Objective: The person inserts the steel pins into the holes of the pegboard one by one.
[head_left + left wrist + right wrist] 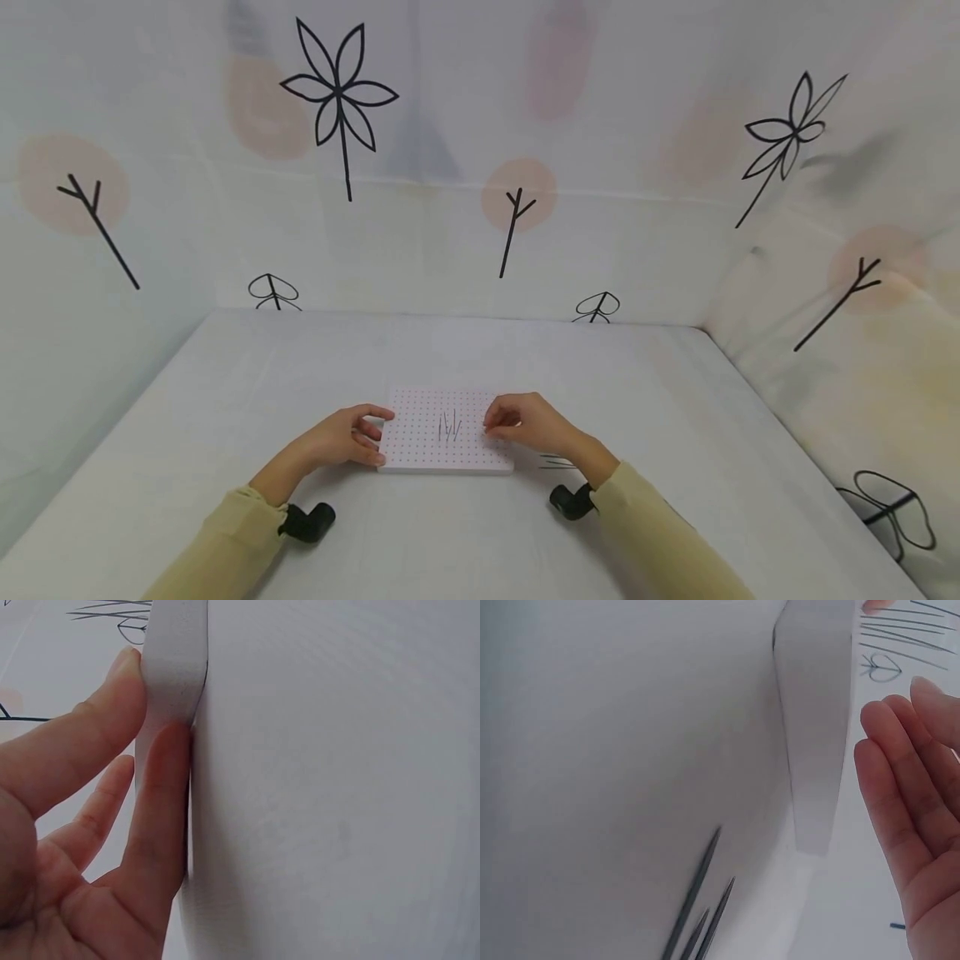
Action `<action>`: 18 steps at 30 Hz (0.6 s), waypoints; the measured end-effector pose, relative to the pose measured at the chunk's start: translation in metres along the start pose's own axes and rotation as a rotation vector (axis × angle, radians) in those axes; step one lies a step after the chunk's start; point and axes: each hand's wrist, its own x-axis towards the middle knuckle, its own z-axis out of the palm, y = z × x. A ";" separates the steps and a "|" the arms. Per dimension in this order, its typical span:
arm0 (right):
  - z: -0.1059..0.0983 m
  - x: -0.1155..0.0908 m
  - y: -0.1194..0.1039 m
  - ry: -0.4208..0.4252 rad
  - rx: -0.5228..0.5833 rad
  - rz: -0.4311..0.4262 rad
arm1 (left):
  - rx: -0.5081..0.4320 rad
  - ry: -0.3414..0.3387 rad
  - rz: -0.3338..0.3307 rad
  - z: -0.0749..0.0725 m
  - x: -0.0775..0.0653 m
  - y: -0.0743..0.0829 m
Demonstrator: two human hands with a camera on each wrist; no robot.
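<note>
A white board [420, 454] with a grid of small dots lies flat on the table, with several thin dark sticks [450, 427] standing up from its middle. My left hand [341, 437] holds the board at its left edge, fingers spread along that side. Seen from the left wrist, one fingertip [169, 754] lies against the board's side wall [176, 671] and another reaches over its top edge. My right hand [536, 422] is above the board's right part, thumb close to the fingertips [877, 720]. I cannot tell whether a stick is between them.
Several loose dark pointed sticks [697, 892] lie on the white table [450, 533] to the right of the board, partly under my right wrist. A black wrist camera [309, 522] sits on each forearm. White cloth walls with plant drawings [339, 92] enclose the table.
</note>
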 end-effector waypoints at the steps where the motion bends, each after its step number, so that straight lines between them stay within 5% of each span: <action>1: -0.001 -0.002 0.001 0.002 0.003 -0.001 | 0.000 -0.002 0.000 0.000 0.000 0.000; 18: -0.015 -0.026 0.012 0.033 -0.026 0.005 | 0.015 0.008 -0.032 0.001 0.002 0.000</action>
